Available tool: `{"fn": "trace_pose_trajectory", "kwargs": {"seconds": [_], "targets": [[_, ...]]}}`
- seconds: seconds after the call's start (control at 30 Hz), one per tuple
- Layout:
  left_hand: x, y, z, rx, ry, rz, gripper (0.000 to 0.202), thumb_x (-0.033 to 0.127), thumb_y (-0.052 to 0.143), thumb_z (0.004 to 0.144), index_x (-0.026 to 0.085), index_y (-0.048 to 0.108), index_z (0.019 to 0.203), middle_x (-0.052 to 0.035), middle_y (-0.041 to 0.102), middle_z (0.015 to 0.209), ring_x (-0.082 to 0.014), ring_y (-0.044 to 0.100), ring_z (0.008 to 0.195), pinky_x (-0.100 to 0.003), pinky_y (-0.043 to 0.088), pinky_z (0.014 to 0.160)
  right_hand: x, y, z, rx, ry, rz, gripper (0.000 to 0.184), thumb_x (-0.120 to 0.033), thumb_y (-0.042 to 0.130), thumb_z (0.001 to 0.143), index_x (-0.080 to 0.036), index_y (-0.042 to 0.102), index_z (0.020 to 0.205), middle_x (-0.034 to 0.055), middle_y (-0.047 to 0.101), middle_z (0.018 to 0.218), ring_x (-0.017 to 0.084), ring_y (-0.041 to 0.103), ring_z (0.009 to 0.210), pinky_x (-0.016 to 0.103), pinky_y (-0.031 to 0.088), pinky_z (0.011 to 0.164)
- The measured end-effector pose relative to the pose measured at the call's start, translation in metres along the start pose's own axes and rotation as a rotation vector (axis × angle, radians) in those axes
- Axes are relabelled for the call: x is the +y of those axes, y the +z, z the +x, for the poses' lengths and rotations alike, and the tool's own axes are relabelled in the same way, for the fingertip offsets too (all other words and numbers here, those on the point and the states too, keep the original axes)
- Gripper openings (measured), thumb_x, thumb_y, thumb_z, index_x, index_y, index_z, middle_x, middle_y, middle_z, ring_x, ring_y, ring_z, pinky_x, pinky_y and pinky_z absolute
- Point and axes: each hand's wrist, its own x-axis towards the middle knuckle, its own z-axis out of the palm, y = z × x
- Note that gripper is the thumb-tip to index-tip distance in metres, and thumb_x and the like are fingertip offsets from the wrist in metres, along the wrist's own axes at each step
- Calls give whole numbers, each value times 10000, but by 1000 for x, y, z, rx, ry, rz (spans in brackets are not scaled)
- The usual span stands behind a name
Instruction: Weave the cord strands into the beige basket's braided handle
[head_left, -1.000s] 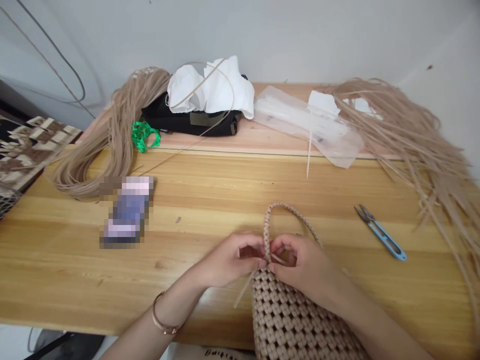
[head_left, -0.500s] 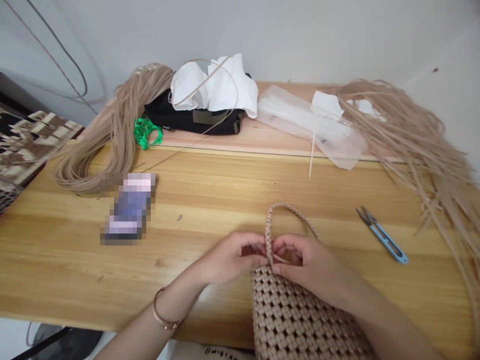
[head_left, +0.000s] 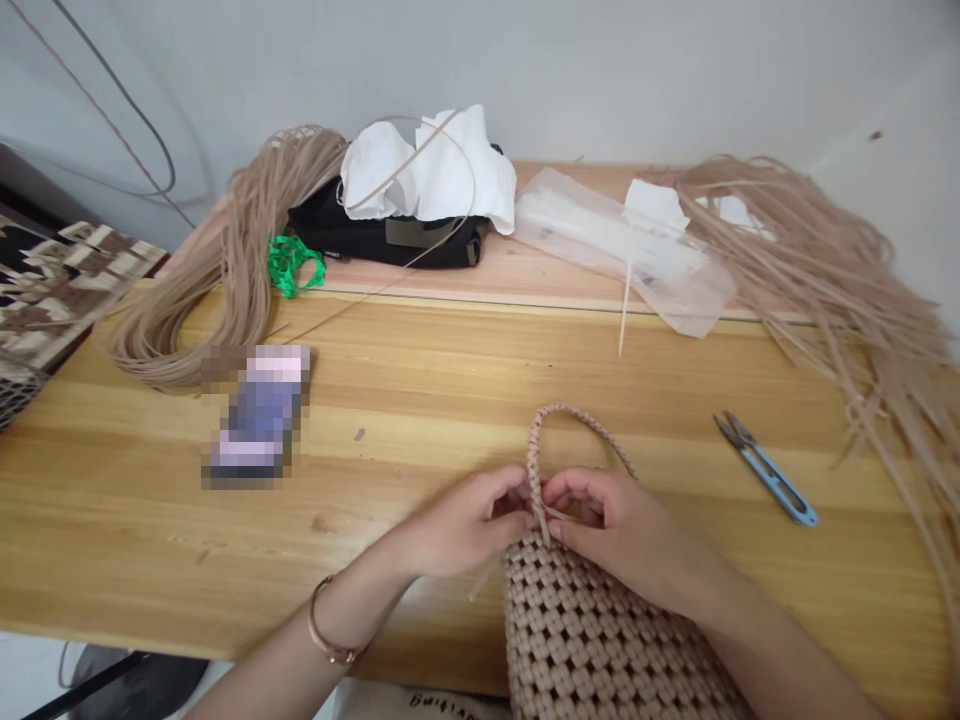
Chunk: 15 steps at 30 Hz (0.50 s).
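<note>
Tan woven cane bag [head_left: 585, 630], long axis pointing away from body; braided tan handle [head_left: 534, 470] pinched between left hand [head_left: 465, 525] and right hand [head_left: 615, 530] (grip narrow).

Bright, soft, even light fills the view, and its source cannot be told. The pale wall [head_left: 600, 70] greys slightly toward the upper left, while the white tissue [head_left: 427, 170] comes close to blowing out. Shadows stay faint and diffuse, gathering softly under the left hand [head_left: 465, 525], right hand [head_left: 619, 535] and woven bag [head_left: 600, 630]. The tabletop [head_left: 135, 480] shows a mild sheen without hard glare. Wide-angle distortion bends the frame's edges, stretching the loose cane strands [head_left: 877, 340] — and a coarse mosaic blur [head_left: 259, 415] hides one object.
</note>
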Motion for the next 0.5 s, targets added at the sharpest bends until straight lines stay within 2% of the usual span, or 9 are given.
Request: {"fn": "trace_pose_trajectory", "kwargs": {"seconds": [0.17,0.3,0.4,0.5], "targets": [[6,5,-2,99,-32,134,103,102,485,819,157,572,828,-3,602,803,-138,543,772,-240,415,697,1,2,-2,26,-19,-63,117,-127,538,763,-178,641,784,-25,602,640,118,514,580,217,378,520],[12,10,-6,172,-2,389,157,103,442,835,173,576,793,-12,615,796,-155,550,763,-255,408,692,-1,2,-3,51,-8,-132,127,-132,534,759,-185,649,773,-9,630,655,134,534,583,237,382,537],[18,10,-8,176,37,585,182,101,419,842,172,575,780,-28,620,802,-170,546,761,-268,398,689,-5,-1,-5,40,-2,-230,161,-119,513,767,-189,658,759,-1,647,656,141,543,570,246,371,530],[24,9,-10,138,33,692,212,76,401,831,169,558,723,-20,600,747,-162,534,726,-253,377,646,-5,-2,-8,16,-38,-309,195,-117,495,777,-204,668,752,-2,661,679,143,554,583,247,373,542]]}}
